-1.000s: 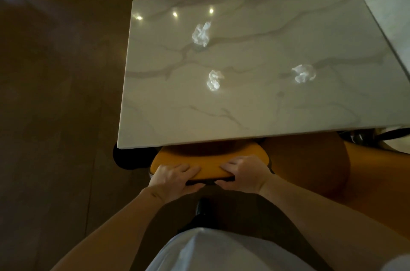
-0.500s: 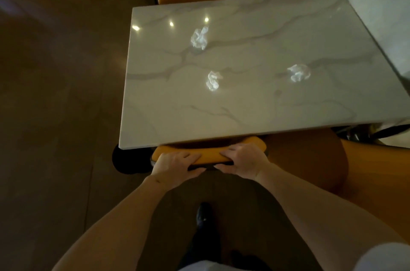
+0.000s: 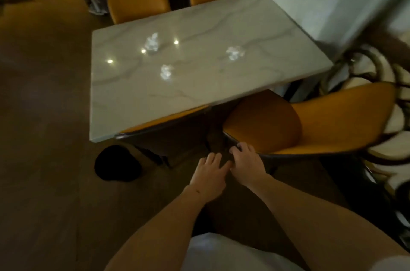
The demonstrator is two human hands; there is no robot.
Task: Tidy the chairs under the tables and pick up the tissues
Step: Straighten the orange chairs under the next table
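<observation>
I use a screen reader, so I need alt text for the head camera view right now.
Two bare hands reach toward an orange chair still pulled out at a marble table; the right hand touches its near edge, the left hand is open beside it. Another orange chair is tucked under, and three crumpled tissues lie on top.

three crumpled white tissues (image 3: 152, 42) (image 3: 166, 72) (image 3: 234, 52) on the marble table (image 3: 133, 102), orange chair (image 3: 310, 124) pulled out beside it

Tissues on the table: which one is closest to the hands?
The front-centre tissue, nearest the table's near edge. The other two, the far-left one and the right one, lie further back. Neither hand touches any.
</observation>
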